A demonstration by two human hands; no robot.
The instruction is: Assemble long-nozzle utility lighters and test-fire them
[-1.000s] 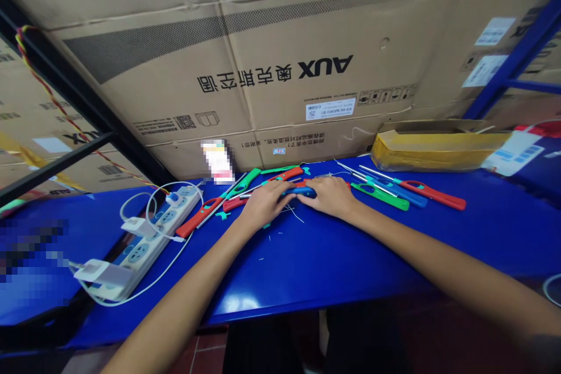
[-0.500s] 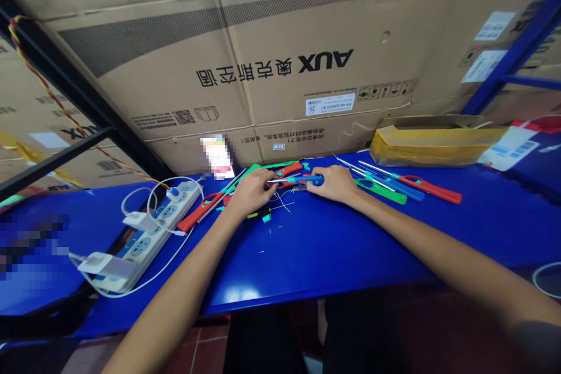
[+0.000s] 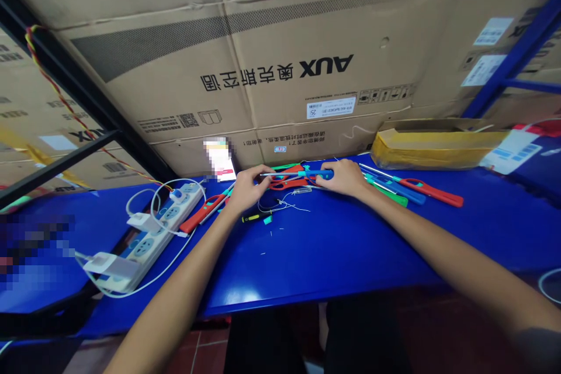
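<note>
A long-nosed blue lighter (image 3: 316,174) is held level between my hands above the blue table. My left hand (image 3: 249,190) has its fingers closed on the metal tube end. My right hand (image 3: 347,178) grips the blue handle at the other end. Red lighters (image 3: 290,184) lie just behind and under it. A small screwdriver (image 3: 258,217) with a black and yellow handle, a teal plastic piece (image 3: 268,220) and thin white wires (image 3: 289,204) rest in front. Another red lighter (image 3: 204,212) lies left of my left hand.
Right of my right hand lie a red lighter (image 3: 433,191), a blue one (image 3: 411,192) and a green one (image 3: 398,199). A power strip (image 3: 164,223) with chargers and cables is at left. A lit phone (image 3: 221,162) leans on the large carton (image 3: 272,23). A yellow-taped box (image 3: 438,150) stands at back right.
My hands have moved slightly apart, and the blue lighter is held a little higher and more level. More of the screwdriver and wires shows beneath. The head view has shifted slightly.
</note>
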